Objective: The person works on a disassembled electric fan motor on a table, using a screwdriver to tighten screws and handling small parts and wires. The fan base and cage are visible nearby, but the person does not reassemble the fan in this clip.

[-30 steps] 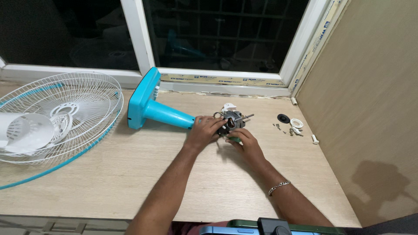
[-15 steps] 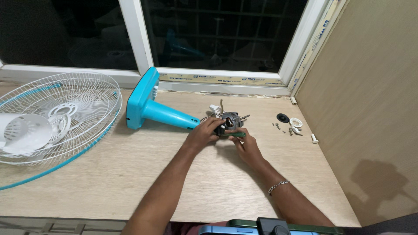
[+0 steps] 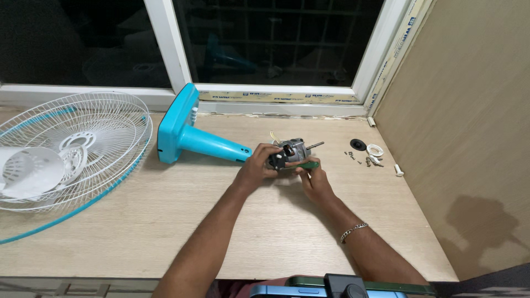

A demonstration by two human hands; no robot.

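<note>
A bare metal fan motor (image 3: 295,150) with a shaft sticking out to the right sits at the top end of a turquoise fan stand (image 3: 193,138) that lies on its side on the wooden table (image 3: 165,221). My left hand (image 3: 255,168) grips the motor's black rear part. My right hand (image 3: 316,181) holds a green-handled screwdriver (image 3: 305,165) against the motor.
White wire fan guards (image 3: 77,143) with turquoise rims and a white cone-shaped cover (image 3: 30,172) lie at the left. Small screws (image 3: 359,159), a black cap (image 3: 358,145) and white plastic parts (image 3: 376,150) lie near the right wall panel. A dark window runs behind.
The view has shifted slightly. Both hands stay on the motor, and the motor has turned a little between them.
</note>
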